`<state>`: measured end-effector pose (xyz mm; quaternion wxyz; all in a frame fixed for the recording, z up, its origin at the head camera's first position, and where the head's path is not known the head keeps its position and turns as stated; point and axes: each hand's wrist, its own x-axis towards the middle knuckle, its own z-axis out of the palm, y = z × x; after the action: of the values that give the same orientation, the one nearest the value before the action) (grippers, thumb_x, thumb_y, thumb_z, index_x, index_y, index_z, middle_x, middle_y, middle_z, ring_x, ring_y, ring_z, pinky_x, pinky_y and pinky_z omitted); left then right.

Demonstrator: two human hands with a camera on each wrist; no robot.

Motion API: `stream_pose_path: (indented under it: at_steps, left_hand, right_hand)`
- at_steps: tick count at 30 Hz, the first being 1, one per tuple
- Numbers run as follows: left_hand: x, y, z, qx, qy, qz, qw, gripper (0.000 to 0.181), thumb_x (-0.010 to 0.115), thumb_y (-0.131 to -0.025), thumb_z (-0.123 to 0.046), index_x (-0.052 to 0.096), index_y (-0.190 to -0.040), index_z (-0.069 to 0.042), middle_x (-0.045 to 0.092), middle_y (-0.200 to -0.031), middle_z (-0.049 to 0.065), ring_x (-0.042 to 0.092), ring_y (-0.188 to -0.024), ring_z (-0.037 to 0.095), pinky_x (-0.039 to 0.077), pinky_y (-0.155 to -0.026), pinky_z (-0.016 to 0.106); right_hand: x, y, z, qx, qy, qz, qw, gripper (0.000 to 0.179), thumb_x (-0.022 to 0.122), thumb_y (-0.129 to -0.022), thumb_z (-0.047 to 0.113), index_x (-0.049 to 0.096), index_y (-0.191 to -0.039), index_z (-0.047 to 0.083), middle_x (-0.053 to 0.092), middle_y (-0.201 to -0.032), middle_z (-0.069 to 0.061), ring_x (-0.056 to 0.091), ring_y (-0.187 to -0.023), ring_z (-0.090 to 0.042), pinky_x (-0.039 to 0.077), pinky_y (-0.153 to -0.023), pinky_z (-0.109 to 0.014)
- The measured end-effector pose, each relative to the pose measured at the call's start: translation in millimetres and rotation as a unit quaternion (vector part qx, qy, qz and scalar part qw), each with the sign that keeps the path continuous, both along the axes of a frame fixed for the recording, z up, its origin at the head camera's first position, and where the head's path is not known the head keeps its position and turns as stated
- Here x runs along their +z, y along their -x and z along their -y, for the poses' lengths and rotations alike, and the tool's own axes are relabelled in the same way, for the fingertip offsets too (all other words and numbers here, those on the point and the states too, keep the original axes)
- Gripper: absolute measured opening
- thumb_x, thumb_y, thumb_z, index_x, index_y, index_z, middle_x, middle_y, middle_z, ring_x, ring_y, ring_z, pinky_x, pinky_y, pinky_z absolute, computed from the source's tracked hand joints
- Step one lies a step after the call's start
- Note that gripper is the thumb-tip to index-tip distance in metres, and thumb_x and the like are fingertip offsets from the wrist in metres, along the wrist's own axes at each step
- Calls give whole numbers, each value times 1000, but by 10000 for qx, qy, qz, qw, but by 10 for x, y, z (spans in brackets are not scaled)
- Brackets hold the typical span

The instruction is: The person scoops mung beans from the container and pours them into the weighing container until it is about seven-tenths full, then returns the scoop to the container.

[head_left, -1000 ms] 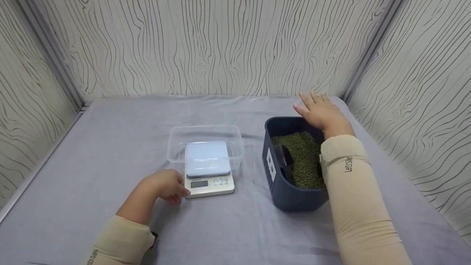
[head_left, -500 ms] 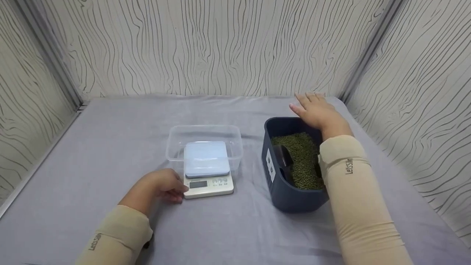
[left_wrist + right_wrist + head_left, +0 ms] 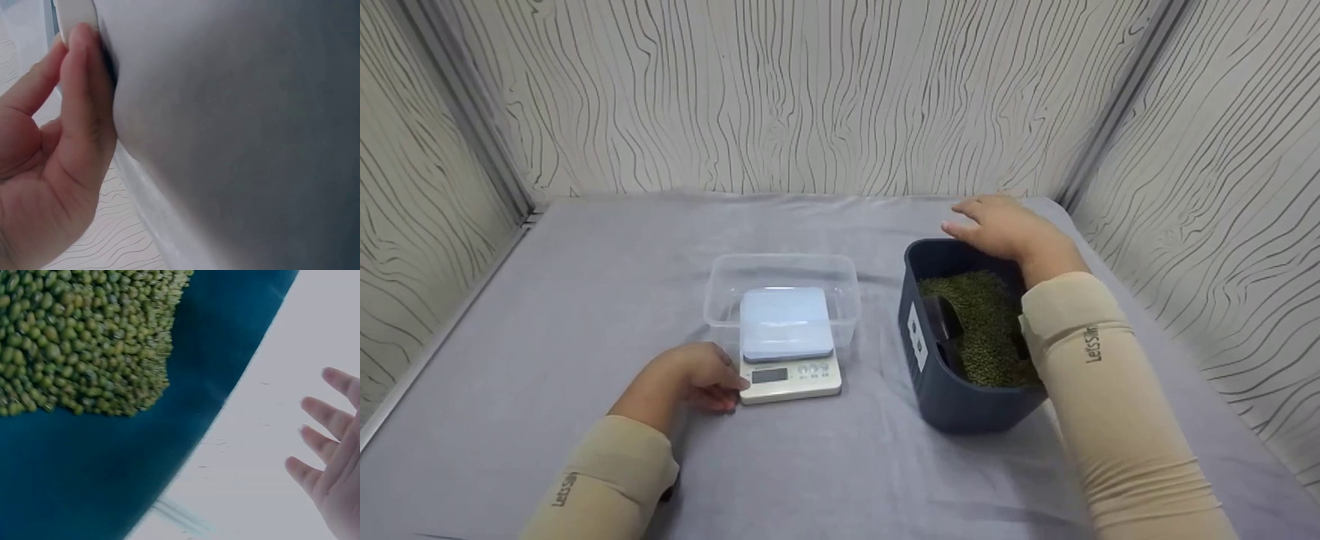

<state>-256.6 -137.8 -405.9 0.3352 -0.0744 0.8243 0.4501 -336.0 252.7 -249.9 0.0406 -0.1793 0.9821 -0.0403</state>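
The scale [image 3: 791,365] sits on the table [image 3: 585,300], a little left of centre, its display and buttons facing the person. A clear tub [image 3: 784,271] seems to stand on its plate, which shows through the see-through walls. The display is too small to read.

The left hand [image 3: 682,382] has its grip closed on the scale's front left corner, thumb and finger pinching the edge, as the left wrist view also shows.

To the right of the scale, apart from it, stands a dark blue bin [image 3: 971,414] with a pale label [image 3: 917,336] on its side. It holds green beans [image 3: 988,322], and a dark scoop [image 3: 947,319] rests in it along the left wall.

The right hand [image 3: 1001,226] is by the bin's far rim, fingers outstretched and apart, its grip holding nothing.

As a judgement, scale and tub look set together, and placing or steadying the scale seems the step in hand, nearly settled. No beans show in the tub and nobody holds the scoop, so any measuring out appears not yet begun.

Patterned panels [image 3: 780,97] enclose the table.
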Motion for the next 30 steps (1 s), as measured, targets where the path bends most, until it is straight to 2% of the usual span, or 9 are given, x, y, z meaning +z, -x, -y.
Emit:
stream_pose_path:
  at_steps: [2, 5, 8, 13, 15, 18, 22, 26, 30]
  left_hand:
    - [5, -12, -6, -13, 53, -4, 10000, 13, 67, -83, -11, 60, -82, 0, 61, -67, 7, 59, -58, 13, 53, -57, 24]
    - [12, -29, -8, -34, 130, 3, 9999, 14, 66, -84, -12, 61, -80, 0, 61, -66, 7, 59, -57, 13, 53, -56, 24]
    - [14, -44, -6, -67, 168, -21, 9998, 14, 66, -84, -12, 62, -78, 0, 61, -65, 7, 59, -57, 13, 53, -56, 24]
    - [-1, -45, -8, -104, 216, -41, 9997, 14, 65, -84, -12, 62, -76, -1, 61, -64, 7, 59, -56, 12, 52, -55, 23]
    - [-9, -45, -13, -105, 222, -41, 9997, 14, 65, -84, -12, 62, -77, -1, 61, -65, 7, 59, -56, 12, 52, -55, 23]
    - [-14, -46, -17, -84, 217, -35, 9997, 14, 66, -84, -12, 62, -77, -1, 62, -65, 7, 60, -57, 13, 52, -55, 24]
    - [-6, -58, -12, -95, 221, -37, 9997, 15, 66, -84, -13, 63, -76, 0, 62, -65, 7, 60, -57, 13, 52, -55, 24]
    - [-10, -67, -1, -79, 217, -64, 9997, 15, 66, -84, -13, 64, -75, 0, 62, -64, 7, 60, -56, 13, 53, -55, 25]
    - [-18, -67, -2, -79, 227, -79, 9997, 15, 67, -83, -13, 64, -75, 0, 62, -64, 7, 60, -56, 13, 53, -55, 25]
  right_hand:
    - [23, -33, 20, 230, -74, 118, 9996, 54, 42, -95, 44, 50, -126, 0, 48, -127, -24, 40, -120, -42, 29, -101, -53]
    - [39, -92, 56, 418, -247, 407, 9980, 38, 50, -92, 38, 61, -100, 2, 61, -97, -16, 55, -91, -33, 43, -82, -46]
    - [37, -157, 93, 568, -489, 692, 9948, 31, 54, -90, 35, 59, -82, 5, 56, -77, -6, 51, -70, -22, 43, -66, -38]
    - [-35, -243, 149, 813, -716, 1049, 9886, 31, 59, -88, 29, 52, -64, 11, 44, -61, 3, 38, -54, -13, 35, -52, -28]
    - [-78, -278, 178, 819, -809, 1298, 9848, 33, 60, -87, 27, 54, -59, 10, 46, -56, 5, 40, -50, -11, 36, -50, -26]
    - [-131, -337, 233, 588, -993, 1943, 9741, 33, 61, -86, 25, 62, -58, 8, 57, -54, 3, 51, -50, -9, 43, -51, -25]
    - [-190, -405, 335, 142, -1475, 2717, 9509, 35, 59, -88, 33, 71, -71, 4, 68, -67, -6, 64, -62, -15, 52, -63, -29]
    - [-267, -444, 436, -150, -1829, 3014, 9357, 42, 58, -87, 41, 71, -74, 4, 68, -67, -6, 65, -62, -17, 52, -66, -31]
    - [-366, -455, 485, -403, -1801, 3168, 9304, 36, 60, -85, 38, 70, -74, 5, 67, -67, -6, 64, -63, -18, 51, -63, -31]
